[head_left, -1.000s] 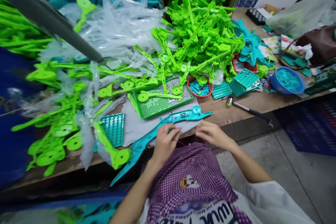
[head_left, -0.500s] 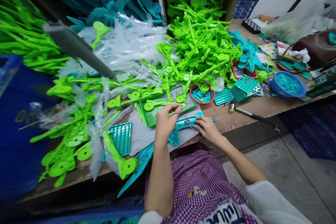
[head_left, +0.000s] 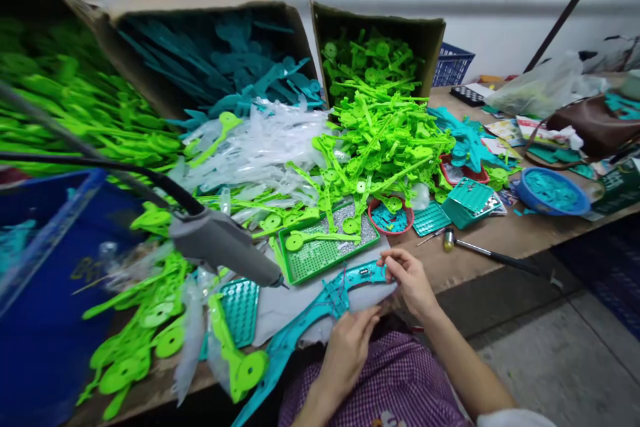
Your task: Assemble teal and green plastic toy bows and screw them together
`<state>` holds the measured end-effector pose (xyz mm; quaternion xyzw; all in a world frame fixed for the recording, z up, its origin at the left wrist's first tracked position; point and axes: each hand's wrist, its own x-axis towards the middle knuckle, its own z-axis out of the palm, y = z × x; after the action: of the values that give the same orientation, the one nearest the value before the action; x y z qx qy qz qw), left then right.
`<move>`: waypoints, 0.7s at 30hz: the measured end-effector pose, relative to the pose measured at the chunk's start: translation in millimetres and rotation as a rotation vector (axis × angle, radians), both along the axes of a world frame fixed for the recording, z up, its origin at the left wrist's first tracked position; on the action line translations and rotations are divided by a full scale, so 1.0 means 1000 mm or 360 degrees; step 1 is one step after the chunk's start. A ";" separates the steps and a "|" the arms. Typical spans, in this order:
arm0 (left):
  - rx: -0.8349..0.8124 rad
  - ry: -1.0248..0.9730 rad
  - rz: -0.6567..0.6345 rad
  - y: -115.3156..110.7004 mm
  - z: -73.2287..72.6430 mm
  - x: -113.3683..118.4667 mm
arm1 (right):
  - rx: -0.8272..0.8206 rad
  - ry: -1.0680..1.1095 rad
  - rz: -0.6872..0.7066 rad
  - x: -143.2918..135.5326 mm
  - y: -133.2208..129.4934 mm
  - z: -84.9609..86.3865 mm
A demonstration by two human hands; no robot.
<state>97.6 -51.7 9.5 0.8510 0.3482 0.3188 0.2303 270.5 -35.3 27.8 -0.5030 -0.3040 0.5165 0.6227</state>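
A long teal plastic shell [head_left: 327,297] lies across the front edge of the bench, its inside up, with thin wires and small metal parts in it. My right hand [head_left: 410,280] is at the shell's right end, thumb and fingertips pinched together on it. Close to the shell's near edge is my left hand [head_left: 350,340], back up, fingers pressed together; what lies under them is hidden. A grey electric screwdriver [head_left: 227,247] hangs with its tip just left of the shell. Beyond the shell sits a green tray [head_left: 310,270] holding small screws and a lime-green part.
Lime-green parts [head_left: 395,127] and clear plastic bags [head_left: 270,140] are heaped behind. To the right are a red bowl [head_left: 413,221] of teal pieces, a hammer [head_left: 490,253] and a blue bowl [head_left: 580,203]. A blue bin [head_left: 55,320] stands at left.
My left hand has come down from above the shell to its near side. My right hand now pinches at the shell's right end. The view has tilted up, and the screwdriver appears lower.
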 end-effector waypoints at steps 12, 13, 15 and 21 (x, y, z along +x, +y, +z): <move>-0.0148 -0.0265 0.0424 -0.008 -0.013 -0.029 | 0.0063 -0.0900 0.0324 0.022 0.007 0.020; -0.0120 -0.0286 0.0439 -0.009 -0.013 -0.028 | 0.0030 -0.0942 0.0409 0.016 0.003 0.018; -0.0076 -0.0317 0.0450 -0.011 -0.016 -0.025 | 0.0023 -0.1049 0.0322 0.007 -0.002 0.018; -0.0094 -0.0348 0.0386 -0.010 -0.020 -0.020 | 0.0238 -0.2022 0.0289 -0.018 0.073 0.041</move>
<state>77.9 -62.0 -10.5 0.7558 0.4305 0.4245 0.2513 252.4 37.6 68.8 -0.6383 -0.6899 0.1461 0.3086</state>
